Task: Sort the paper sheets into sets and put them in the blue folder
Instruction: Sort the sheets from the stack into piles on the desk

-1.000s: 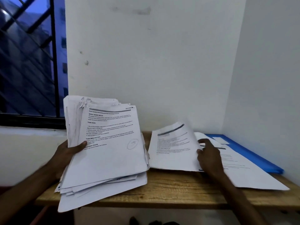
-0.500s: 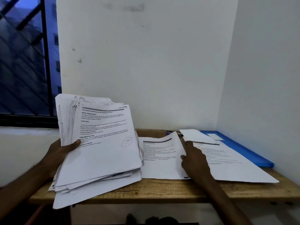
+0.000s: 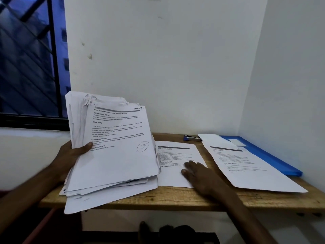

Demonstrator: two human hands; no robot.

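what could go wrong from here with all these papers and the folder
1. The left hand alone grips the thick stack, whose lower sheets fan out past the table edge; some may slide to the floor.
2. The right pile lies partly over the blue folder; opening it might scatter that pile.
3. The right hand rests flat on a single sheet, which could skid.
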